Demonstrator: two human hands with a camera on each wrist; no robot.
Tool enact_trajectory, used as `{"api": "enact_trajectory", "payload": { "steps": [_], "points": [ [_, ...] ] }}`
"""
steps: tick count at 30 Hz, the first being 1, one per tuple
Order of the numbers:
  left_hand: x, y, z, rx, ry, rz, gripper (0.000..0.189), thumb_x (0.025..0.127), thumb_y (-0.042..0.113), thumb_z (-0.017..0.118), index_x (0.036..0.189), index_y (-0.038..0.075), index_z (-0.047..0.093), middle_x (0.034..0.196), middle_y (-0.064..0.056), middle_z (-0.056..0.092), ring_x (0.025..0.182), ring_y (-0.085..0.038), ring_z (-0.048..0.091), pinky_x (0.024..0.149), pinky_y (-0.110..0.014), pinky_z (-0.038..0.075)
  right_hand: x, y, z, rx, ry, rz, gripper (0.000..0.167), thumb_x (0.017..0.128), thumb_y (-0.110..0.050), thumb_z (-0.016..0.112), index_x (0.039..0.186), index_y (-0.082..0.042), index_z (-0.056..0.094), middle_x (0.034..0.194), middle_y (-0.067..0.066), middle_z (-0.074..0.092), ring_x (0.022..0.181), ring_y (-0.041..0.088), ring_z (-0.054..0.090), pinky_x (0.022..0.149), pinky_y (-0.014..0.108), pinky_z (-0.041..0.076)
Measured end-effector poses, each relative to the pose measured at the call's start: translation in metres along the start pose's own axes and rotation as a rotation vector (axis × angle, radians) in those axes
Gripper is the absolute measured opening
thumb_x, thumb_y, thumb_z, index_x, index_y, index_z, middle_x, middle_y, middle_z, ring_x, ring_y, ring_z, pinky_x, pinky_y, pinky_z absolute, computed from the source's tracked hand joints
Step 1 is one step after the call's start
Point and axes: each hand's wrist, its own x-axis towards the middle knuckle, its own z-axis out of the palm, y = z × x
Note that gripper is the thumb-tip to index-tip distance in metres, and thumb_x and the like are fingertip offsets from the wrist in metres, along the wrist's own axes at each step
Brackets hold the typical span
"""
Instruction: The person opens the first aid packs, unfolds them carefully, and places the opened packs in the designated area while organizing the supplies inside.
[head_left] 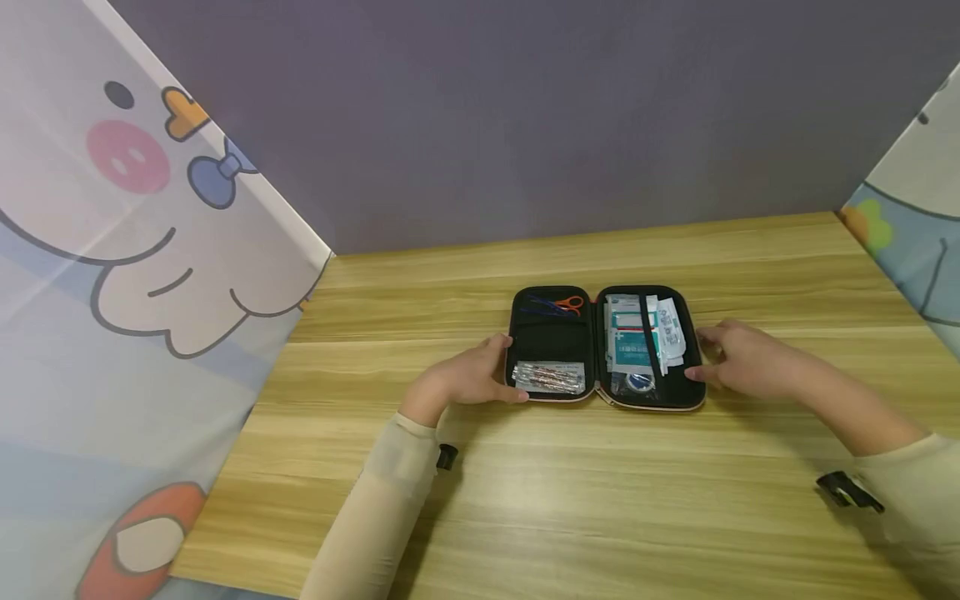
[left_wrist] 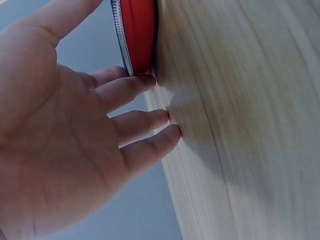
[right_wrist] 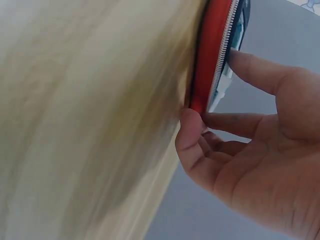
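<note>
A first aid case (head_left: 551, 342) lies unfolded on the table, black inside, with a red zippered side (left_wrist: 139, 35). Orange-handled scissors (head_left: 572, 303) and a clear packet of slim sticks (head_left: 549, 379) sit in its left half. Flat white and teal packets (head_left: 632, 346) lie under a black elastic strap in the right half, above a blue-and-white roll (head_left: 640, 382). My left hand (head_left: 472, 375) touches the left edge, fingers extended against the side, thumb near the front corner. My right hand (head_left: 750, 358) pinches the right edge, thumb over the rim and fingers at the outer side.
The wood-grain table (head_left: 600, 500) meets a grey panel (head_left: 525, 125) at the back. Cartoon-printed sheets (head_left: 45, 333) hang at left and right. Black straps (head_left: 847, 490) dangle by both wrists.
</note>
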Motion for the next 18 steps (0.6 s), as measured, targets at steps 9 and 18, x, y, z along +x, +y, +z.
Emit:
{"api": "enact_trajectory", "payload": {
  "steps": [9,18],
  "points": [
    [0.004,-0.002,-0.011,-0.005,-0.028,0.046,0.099,0.097,0.049,0.076,0.168,0.006,0.023,0.176,-0.012,0.03,0.162,-0.028,0.033,0.131,-0.047,0.033,0.006,0.007,-0.007,-0.032,0.017,0.026,0.078,0.102,-0.033,0.071,0.148,0.023,0.042,0.132,0.045,0.06,0.108,0.051,0.064,0.096,0.069,0.052],
    [0.006,0.001,-0.01,0.014,-0.04,0.038,0.093,0.101,0.049,0.071,0.169,0.008,0.023,0.176,-0.008,0.032,0.161,-0.028,0.036,0.131,-0.047,0.034,0.009,0.007,-0.002,-0.072,-0.014,0.063,0.072,0.102,-0.03,0.068,0.142,0.025,0.047,0.133,0.047,0.057,0.125,0.063,0.054,0.103,0.074,0.047]
  ]
}}
